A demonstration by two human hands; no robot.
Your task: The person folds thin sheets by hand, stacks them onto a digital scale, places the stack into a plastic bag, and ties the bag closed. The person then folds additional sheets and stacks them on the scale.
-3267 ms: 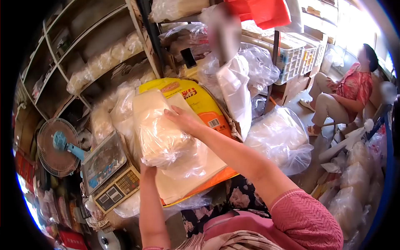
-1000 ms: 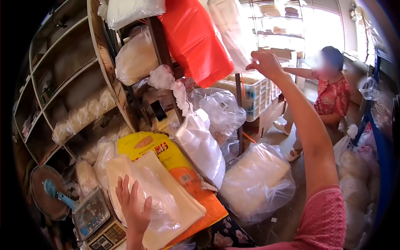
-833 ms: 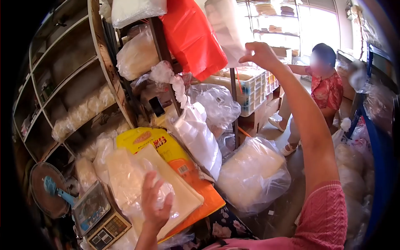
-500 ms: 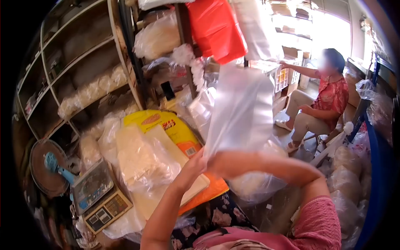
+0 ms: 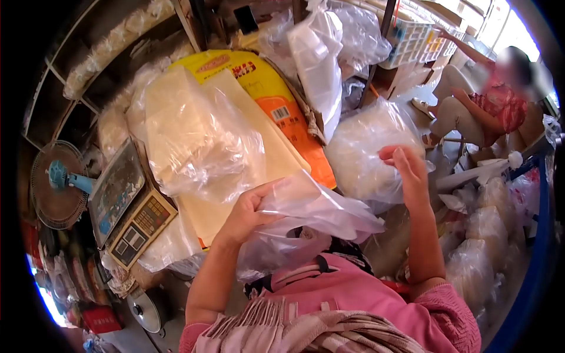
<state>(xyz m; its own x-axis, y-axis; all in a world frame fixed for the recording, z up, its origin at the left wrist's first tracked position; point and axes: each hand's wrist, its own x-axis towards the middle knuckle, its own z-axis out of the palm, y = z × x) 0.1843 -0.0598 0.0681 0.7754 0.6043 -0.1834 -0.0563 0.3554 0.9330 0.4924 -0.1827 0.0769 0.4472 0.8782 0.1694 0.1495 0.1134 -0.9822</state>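
Note:
My left hand (image 5: 250,213) is closed on the edge of a clear plastic bag (image 5: 321,209), which hangs loosely across my lap. To the right, my right hand (image 5: 407,170) is raised with fingers apart and slightly blurred, and I see nothing in it. Behind that hand sits a large bulging clear plastic bag (image 5: 368,147) of pale contents. Left of my hands, a plastic-wrapped stack of pale flat sheets (image 5: 194,129) lies on more pale sheets (image 5: 282,156). Under them is a yellow and orange printed sack (image 5: 294,117).
A digital scale (image 5: 144,220) and a fan (image 5: 59,182) stand at the left. White plastic bags (image 5: 318,65) hang at the back. A seated person (image 5: 500,100) is at the right, near white plastic crates (image 5: 409,41). Filled clear bags (image 5: 479,235) lie by a blue rail (image 5: 544,235).
The view has tilted down. The clear bag, held up before me by both hands, is now lowered to my lap. My right hand has come away from it to the right.

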